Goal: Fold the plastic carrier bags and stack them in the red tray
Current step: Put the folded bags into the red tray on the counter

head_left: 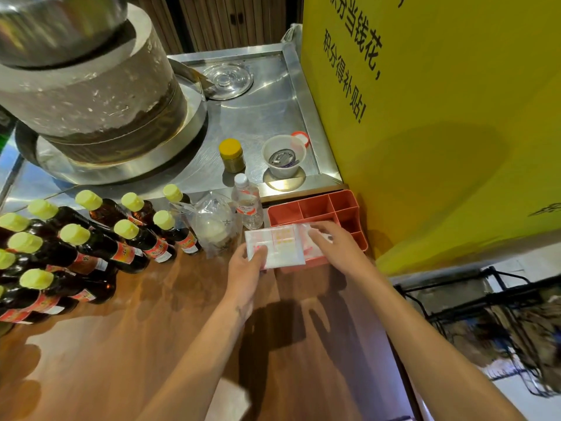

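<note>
wooden counter [121, 344], yellow sign [455, 132], steel worktop [258, 117]

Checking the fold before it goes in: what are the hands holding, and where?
The left hand grips the folded bag at its near-left corner. The right hand rests flat on its right side, over the red tray.

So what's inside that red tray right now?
The red tray has several small compartments at the back that look bare. Folded plastic bags lie over its front part, under the left hand and right hand; whatever is beneath them is covered.

Wooden counter [136, 344] carries capped bottles [91, 247], red tray [349, 214] and water bottle [247, 205]
</note>
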`<state>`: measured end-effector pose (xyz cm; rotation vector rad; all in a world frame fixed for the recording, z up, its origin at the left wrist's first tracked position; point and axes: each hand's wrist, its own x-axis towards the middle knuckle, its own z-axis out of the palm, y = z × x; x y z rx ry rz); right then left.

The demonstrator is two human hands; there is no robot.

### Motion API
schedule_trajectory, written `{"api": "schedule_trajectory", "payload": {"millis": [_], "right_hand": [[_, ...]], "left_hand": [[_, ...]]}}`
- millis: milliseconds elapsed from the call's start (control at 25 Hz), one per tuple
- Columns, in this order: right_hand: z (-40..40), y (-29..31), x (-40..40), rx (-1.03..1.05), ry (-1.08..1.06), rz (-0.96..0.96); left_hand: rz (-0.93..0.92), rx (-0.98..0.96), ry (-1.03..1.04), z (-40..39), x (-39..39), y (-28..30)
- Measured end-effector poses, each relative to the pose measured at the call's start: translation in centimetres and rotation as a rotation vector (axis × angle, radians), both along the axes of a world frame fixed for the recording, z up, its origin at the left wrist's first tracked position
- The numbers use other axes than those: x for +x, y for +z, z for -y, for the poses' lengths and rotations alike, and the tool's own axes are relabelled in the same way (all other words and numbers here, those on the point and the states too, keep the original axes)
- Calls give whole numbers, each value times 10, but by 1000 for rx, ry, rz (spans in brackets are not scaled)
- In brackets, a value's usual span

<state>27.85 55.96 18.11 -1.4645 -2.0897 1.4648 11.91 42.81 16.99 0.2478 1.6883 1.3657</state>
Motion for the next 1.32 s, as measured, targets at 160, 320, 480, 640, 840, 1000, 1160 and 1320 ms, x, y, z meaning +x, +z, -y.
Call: {"api": "schedule_trajectory", "payload": {"millis": [160, 320, 480, 640, 840, 1000, 1160, 1320], "right_hand": [[16, -7, 10, -240, -74, -251], [10, -22, 12, -258, -185, -285], [-14, -24, 7, -233, -270, -188], [-18, -33, -10, -11, -111, 13], [5, -49, -19, 538, 290, 309], [5, -55, -11, 360, 610, 351], [-5, -57, -20, 287, 753, 537], [-19, -68, -33, 227, 873, 691]], "left_hand": [[21, 15, -42, -12, 19, 6], [-20, 11, -114, -17, 27, 10], [-295, -43, -271, -5, 10, 5], [-975, -41, -754, 5, -7, -13], [-1206, -215, -986, 1, 4, -22], [-1283, -306, -1102, 2, -3, -37], [-1284, -335, -1143, 3, -10, -43], [-1278, -333, -1150, 1, -16, -45]]}}
